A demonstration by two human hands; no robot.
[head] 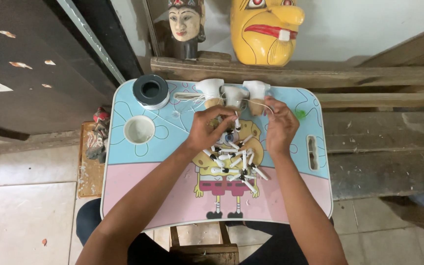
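Nearest: the person's lap and dark trousers sit under the near edge of the tray table (163, 196), with a wooden stool part showing just below that edge.
Table: a small lap table, pink on the near half and light blue on the far half, with a yellow cartoon figure printed at its middle.
Pieces (231, 164): a loose pile of small white sticks with dark ends lies on the printed figure, at the table's middle.
Left hand (211, 128): just beyond the pile, fingers curled, pinching one small white piece (237, 123) at its tips.
Right hand (280, 126): beside the left hand, toward the table's right side, fingers bent and closed on a thin pale thread (258, 104); what else it grips I cannot tell.
Cup (139, 129): a round white cup on the table's left part, well apart from the hands.
Tape (150, 91): a dark roll on the table's far left corner.
Blocks (232, 93): white and tan carved parts at the table's far edge, just beyond the hands.
Bench (369, 78): rough wooden planks past the table's far edge.
Masks: a yellow mask (266, 29) and a small carved head (186, 24) stand on the bench, farthest from the table.
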